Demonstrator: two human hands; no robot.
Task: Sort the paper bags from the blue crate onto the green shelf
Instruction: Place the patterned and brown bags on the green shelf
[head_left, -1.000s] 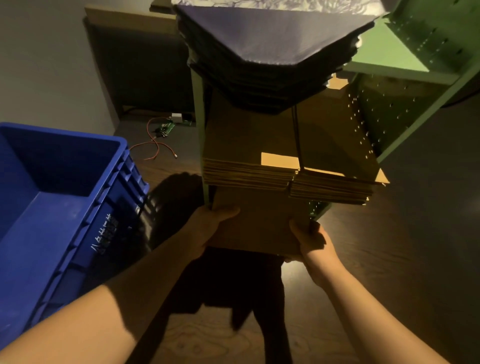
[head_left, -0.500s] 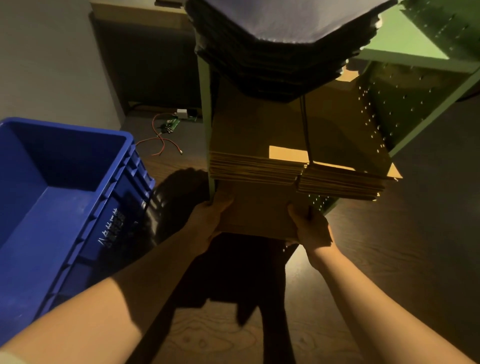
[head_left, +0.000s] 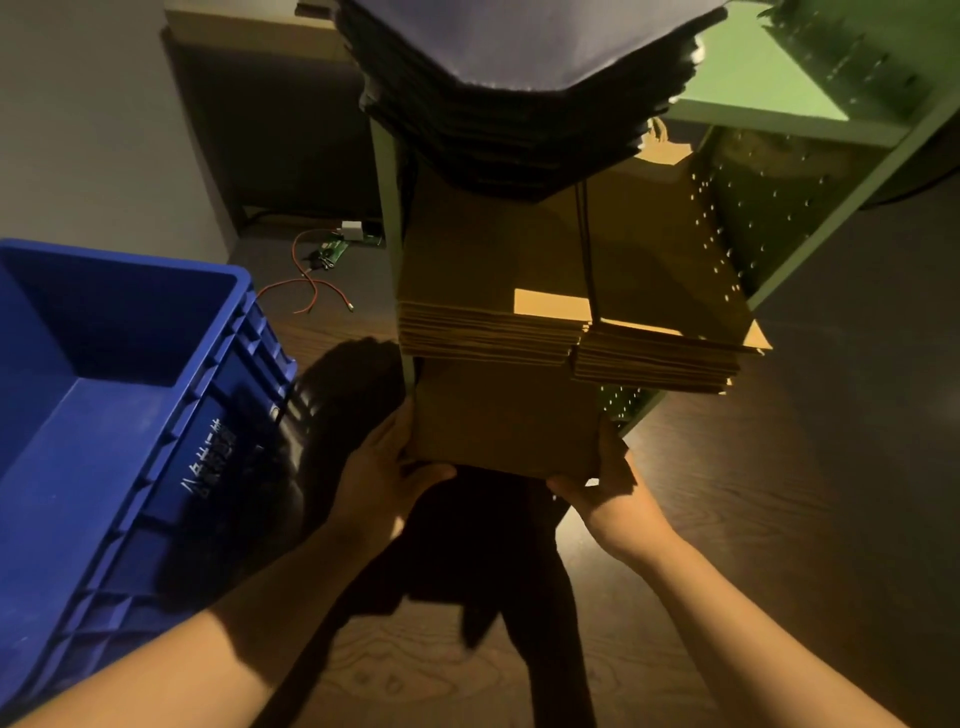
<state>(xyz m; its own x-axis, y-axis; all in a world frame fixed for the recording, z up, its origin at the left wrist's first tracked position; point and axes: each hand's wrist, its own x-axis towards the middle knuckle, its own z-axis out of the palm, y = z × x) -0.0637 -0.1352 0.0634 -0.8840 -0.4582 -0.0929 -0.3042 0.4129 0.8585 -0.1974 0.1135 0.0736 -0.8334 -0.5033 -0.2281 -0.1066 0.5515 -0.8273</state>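
Plain kraft-brown paper bags (head_left: 504, 415) here, stacked below a dark, near-black pile (head_left: 519, 130). Green shelf frame (head_left: 810, 270), speckled with pale dots; solid blue crate (head_left: 119, 395) with white lettering. Red wires (head_left: 306, 283) on dark wood-grain floor (head_left: 779, 467).

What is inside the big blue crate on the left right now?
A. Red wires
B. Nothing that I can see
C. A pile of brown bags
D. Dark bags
B: the blue crate shows only its bare blue floor and walls; the brown bags are in both hands at the shelf.
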